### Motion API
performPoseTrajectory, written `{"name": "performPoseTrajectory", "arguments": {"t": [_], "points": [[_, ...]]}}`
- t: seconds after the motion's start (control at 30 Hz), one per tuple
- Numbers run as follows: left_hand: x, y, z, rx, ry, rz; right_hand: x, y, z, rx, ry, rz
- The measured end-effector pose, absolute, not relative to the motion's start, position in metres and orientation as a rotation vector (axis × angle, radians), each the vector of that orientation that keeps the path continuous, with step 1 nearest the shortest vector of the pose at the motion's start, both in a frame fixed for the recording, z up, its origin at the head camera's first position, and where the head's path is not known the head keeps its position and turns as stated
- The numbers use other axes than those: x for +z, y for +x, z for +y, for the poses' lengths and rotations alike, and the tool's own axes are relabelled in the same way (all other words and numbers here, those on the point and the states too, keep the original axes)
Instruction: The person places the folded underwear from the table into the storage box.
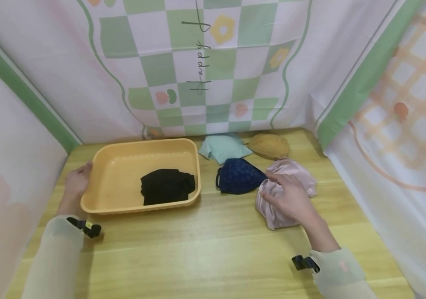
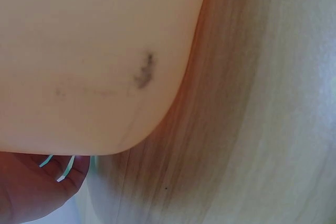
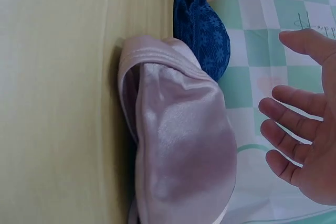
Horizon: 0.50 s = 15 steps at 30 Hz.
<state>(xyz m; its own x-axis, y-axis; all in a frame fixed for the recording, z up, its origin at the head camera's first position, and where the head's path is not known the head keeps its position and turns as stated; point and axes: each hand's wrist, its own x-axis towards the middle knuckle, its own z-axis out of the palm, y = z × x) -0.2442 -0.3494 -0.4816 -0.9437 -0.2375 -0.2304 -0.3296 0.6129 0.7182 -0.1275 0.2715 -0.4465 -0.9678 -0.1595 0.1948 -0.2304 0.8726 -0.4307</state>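
Observation:
At the left end of a yellow plastic basket (image 1: 142, 145), my left hand (image 1: 76, 181) holds the wall, its fingertips near the rim. In the left wrist view the basket wall (image 2: 100, 66) hides part of the fingers of that hand (image 2: 39, 190). A folded black garment (image 1: 168, 187) lies inside the basket, toward its right end. My right hand (image 1: 289, 195) is over a folded pink satin bra (image 1: 272, 216). In the right wrist view this hand (image 3: 310, 124) has its fingers spread, a gap between them and the pink bra (image 3: 184, 145).
Left of the pink bra lies a navy patterned bra (image 1: 237, 178) with a strap loop. Behind them are a folded pale mint garment (image 1: 222, 147) and a mustard one (image 1: 268, 145). Printed cloth (image 1: 216, 70) hangs along the back and both sides of the wooden table (image 1: 198, 261).

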Motion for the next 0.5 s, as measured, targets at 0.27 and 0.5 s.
{"name": "performPoseTrajectory", "arguments": {"t": [0.27,0.5], "points": [[-0.482,-0.243,-0.350,1.271,-0.488,2.702,-0.452,-0.118,0.283,0.737,0.268,-2.836],[-0.481,-0.243,-0.351,1.274,-0.483,2.674,-0.459,-0.110,0.295,0.718,0.197,-2.847]]}}
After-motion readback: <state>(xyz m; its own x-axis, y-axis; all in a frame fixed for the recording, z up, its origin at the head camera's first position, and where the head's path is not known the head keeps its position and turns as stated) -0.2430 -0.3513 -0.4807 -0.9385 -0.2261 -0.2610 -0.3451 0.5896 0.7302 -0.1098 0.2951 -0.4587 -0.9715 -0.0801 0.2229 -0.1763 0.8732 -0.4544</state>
